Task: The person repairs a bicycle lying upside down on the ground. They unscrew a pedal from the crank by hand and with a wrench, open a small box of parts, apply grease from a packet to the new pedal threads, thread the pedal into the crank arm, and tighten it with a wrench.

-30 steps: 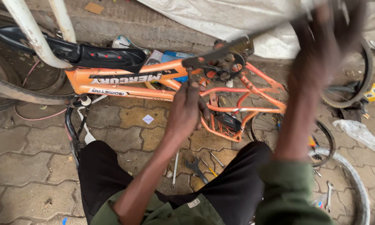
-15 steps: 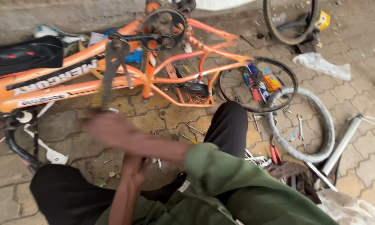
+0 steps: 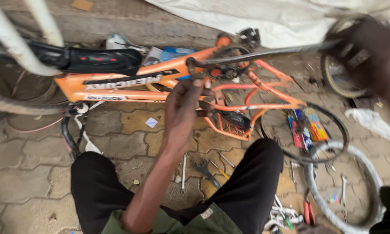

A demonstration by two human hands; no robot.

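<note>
Your left hand (image 3: 184, 108) reached to crank area of one orange metal bicycle frame (image 3: 130, 82) lying on paving, fingers curled against it; grip unclear. Your right hand (image 3: 368, 56), blurred, closed around one long dark metal bar (image 3: 268, 54) running to crank. Two loose wheel rims (image 3: 346, 190) lay at right. Several hand tools (image 3: 205, 171) lay between your knees.

An orange bicycle frame (image 3: 130, 89) with black lettering panels, a black saddle (image 3: 95, 60) with red dots.
</note>
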